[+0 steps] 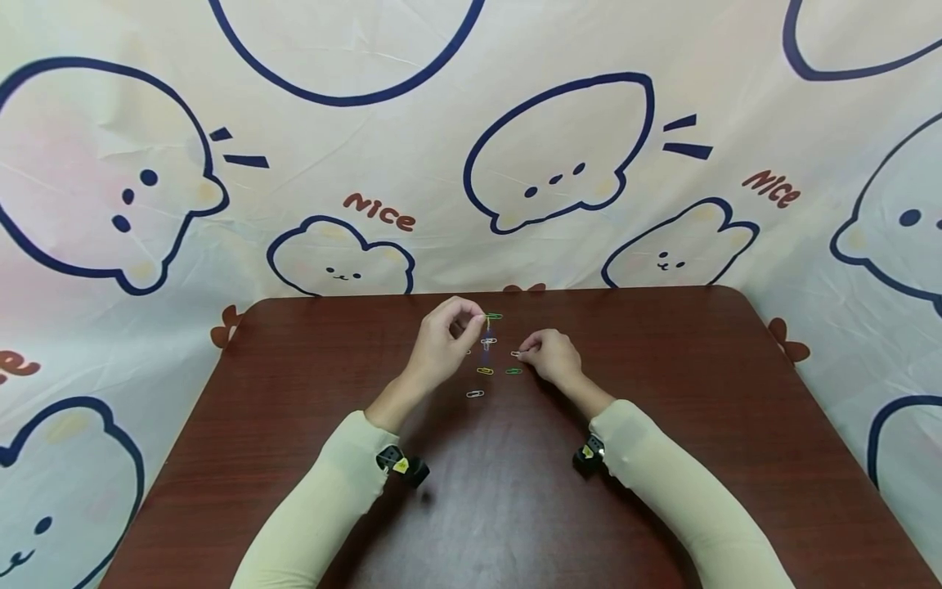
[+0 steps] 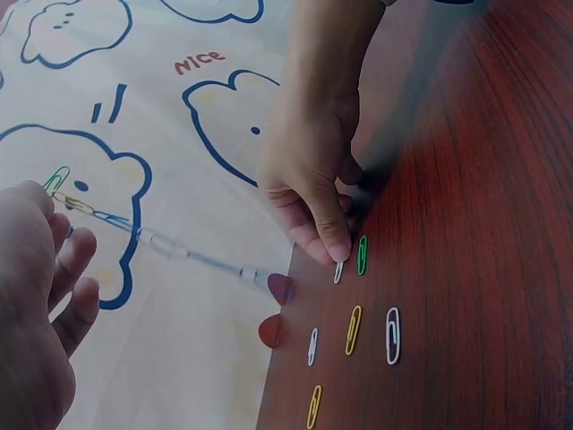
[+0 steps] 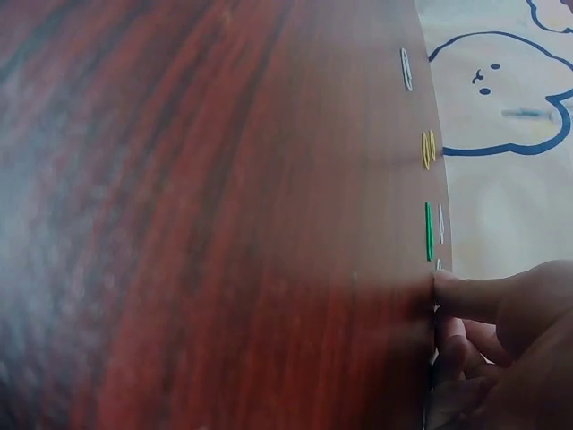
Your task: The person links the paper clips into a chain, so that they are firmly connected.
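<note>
A chain of linked paper clips (image 2: 112, 218), green, yellow, blue and white, hangs above the far part of the table. My left hand (image 1: 444, 339) pinches the green paper clip (image 2: 57, 179) at its upper end between thumb and forefinger. To the right, my right hand (image 1: 553, 357) is down at the tabletop. Its thumb and forefinger pinch one end of a white paper clip (image 2: 338, 271). Beside that clip lies a green paper clip (image 2: 362, 255). The chain's lower part is blurred in the left wrist view.
Loose on the brown table (image 1: 662, 491) between the hands are a yellow paper clip (image 2: 354, 330), a white paper clip (image 2: 393, 336), another white paper clip (image 2: 312, 347) and a second yellow paper clip (image 2: 314, 408). A printed cloth (image 1: 434, 164) hangs behind the table's far edge.
</note>
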A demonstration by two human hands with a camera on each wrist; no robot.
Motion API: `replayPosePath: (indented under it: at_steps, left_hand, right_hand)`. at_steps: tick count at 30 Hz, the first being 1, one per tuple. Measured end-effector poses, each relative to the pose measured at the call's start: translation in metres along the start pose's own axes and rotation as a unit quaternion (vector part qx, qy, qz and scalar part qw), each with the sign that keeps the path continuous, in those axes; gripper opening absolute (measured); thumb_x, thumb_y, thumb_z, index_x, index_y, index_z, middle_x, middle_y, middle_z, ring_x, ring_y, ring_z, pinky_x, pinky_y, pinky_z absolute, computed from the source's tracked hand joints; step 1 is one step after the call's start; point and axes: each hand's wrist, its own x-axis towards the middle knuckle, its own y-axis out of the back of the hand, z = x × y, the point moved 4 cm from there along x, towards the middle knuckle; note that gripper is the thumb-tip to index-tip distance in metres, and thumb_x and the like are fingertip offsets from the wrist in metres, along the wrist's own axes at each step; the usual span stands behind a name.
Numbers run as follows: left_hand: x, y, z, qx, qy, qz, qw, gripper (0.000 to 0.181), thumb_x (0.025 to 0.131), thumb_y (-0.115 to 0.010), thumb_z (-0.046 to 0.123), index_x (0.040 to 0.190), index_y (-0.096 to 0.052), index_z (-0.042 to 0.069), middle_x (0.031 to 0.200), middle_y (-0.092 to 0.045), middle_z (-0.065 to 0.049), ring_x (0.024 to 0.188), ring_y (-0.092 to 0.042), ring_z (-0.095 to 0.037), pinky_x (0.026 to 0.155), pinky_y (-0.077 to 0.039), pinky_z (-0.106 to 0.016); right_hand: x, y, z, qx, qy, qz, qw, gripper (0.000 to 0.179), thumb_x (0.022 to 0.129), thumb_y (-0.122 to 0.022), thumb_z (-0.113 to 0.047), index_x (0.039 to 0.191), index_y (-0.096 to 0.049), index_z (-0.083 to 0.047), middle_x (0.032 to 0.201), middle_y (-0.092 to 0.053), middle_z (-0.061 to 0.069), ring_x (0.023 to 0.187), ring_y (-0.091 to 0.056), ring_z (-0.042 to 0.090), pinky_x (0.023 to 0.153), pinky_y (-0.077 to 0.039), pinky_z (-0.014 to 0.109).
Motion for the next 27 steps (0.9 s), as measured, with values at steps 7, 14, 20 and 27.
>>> replayPosePath:
  at_steps: [7, 14, 20, 27]
  left_hand:
    - [0.001, -0.002, 0.003, 0.011, 0.012, 0.006, 0.9998, 0.008, 0.097, -0.063, -0.005, 0.095, -0.067, 0.001, 0.084, -0.061, -0.012, 0.069, -0.055, -0.020, 0.061, -0.045, -0.024]
    - [0.001, 0.002, 0.027, 0.009, 0.008, 0.007, 0.9999, 0.003, 0.097, -0.063, -0.006, 0.094, -0.064, -0.005, 0.082, -0.060, -0.016, 0.065, -0.055, -0.025, 0.060, -0.046, -0.025]
    - [0.000, 0.004, 0.035, 0.012, 0.012, 0.006, 0.9998, 0.007, 0.100, -0.062, 0.000, 0.095, -0.064, -0.006, 0.083, -0.060, -0.015, 0.068, -0.056, -0.026, 0.062, -0.046, -0.024]
    - [0.000, 0.003, 0.032, 0.007, 0.011, 0.002, 0.9999, 0.004, 0.098, -0.062, -0.004, 0.096, -0.064, -0.006, 0.083, -0.060, -0.016, 0.069, -0.056, -0.026, 0.062, -0.046, -0.024]
  right_hand:
    - [0.000, 0.001, -0.002, -0.020, -0.003, -0.012, 0.9997, 0.013, 0.091, -0.078, -0.028, 0.083, -0.076, -0.017, 0.079, -0.069, -0.003, 0.074, -0.062, 0.017, 0.065, -0.046, 0.035]
    - [0.000, 0.000, -0.002, -0.029, 0.004, -0.031, 0.9991, 0.013, 0.093, -0.074, -0.025, 0.084, -0.074, -0.016, 0.079, -0.067, -0.002, 0.073, -0.060, 0.016, 0.063, -0.044, 0.033]
    - [-0.001, 0.002, 0.001, -0.003, 0.044, -0.044, 0.9981, 0.012, 0.095, -0.071, -0.020, 0.087, -0.072, -0.011, 0.081, -0.067, 0.001, 0.073, -0.059, 0.017, 0.068, -0.047, 0.033]
    - [0.000, 0.006, 0.009, 0.047, 0.091, -0.054, 0.9933, 0.011, 0.096, -0.070, -0.017, 0.090, -0.072, -0.008, 0.082, -0.067, 0.003, 0.072, -0.058, 0.016, 0.069, -0.048, 0.032]
